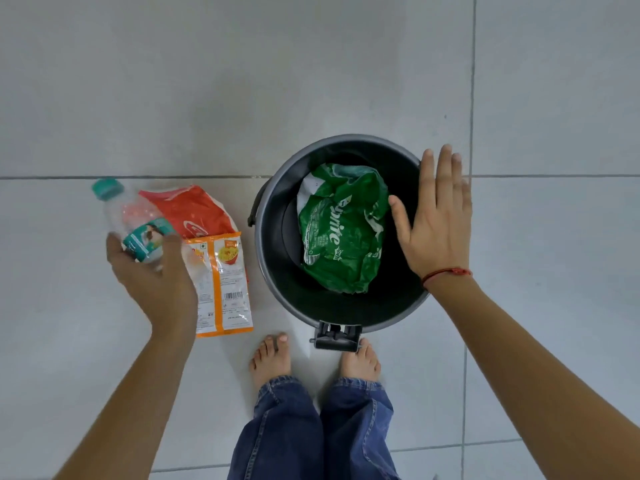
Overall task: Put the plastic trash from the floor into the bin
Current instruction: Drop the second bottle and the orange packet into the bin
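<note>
A round dark grey bin stands on the tiled floor in front of my feet, with a crumpled green plastic wrapper lying inside it. My right hand hovers flat and open over the bin's right rim, holding nothing. My left hand grips a clear plastic bottle with a teal cap and teal label, raised slightly left of the bin. Under that hand lie an orange-and-white packet and a red plastic wrapper on the floor.
The bin's pedal points toward my bare feet, which stand just behind it. Light grey floor tiles spread all around.
</note>
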A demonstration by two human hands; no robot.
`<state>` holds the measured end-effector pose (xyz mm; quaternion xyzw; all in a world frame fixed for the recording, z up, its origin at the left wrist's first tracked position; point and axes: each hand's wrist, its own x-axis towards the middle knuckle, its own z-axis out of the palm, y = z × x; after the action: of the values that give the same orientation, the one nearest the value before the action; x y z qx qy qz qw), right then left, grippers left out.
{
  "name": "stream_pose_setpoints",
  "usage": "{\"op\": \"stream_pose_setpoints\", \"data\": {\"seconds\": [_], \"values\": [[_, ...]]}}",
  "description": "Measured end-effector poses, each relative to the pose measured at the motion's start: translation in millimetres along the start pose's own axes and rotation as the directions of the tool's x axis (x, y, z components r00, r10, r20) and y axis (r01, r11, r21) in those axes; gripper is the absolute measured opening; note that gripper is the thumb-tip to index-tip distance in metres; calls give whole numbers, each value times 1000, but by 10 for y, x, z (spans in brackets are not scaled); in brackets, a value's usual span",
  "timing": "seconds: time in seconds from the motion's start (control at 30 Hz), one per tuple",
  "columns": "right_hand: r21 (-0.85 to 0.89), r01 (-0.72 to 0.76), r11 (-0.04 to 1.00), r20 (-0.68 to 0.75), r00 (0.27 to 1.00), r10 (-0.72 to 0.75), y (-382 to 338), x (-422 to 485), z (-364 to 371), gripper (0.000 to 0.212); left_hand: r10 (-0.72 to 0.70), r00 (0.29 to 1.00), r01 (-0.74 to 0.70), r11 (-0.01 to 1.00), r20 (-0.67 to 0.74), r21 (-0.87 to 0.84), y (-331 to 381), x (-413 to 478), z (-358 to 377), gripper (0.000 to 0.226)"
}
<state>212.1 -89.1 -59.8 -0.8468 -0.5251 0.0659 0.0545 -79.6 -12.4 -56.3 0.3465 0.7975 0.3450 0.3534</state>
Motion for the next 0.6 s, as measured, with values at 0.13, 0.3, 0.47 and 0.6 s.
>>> {"op": "stream_pose_setpoints", "data": {"seconds": [0.13, 0.3, 0.47, 0.6], "values": [[-12, -6, 1000, 13, 1000, 6, -12, 25, -45, 61, 270, 902, -253, 963, 338, -95, 644, -893, -38, 59], [29, -11, 1000, -29, 1000, 12, 7, 37, -13, 53, 222, 828, -330, 936, 515, 127, 540, -1363, 127, 72], [59, -13, 998, -34, 999, 15, 13, 35, 13, 51, 116, 979, -149, 967, 166, 207, -13, -758, 126, 68], [59, -7, 998, -49, 999, 9, 23, 30, 23, 51, -121, 983, 16, 808, 140, 589, -769, -85, 119, 91]]}}
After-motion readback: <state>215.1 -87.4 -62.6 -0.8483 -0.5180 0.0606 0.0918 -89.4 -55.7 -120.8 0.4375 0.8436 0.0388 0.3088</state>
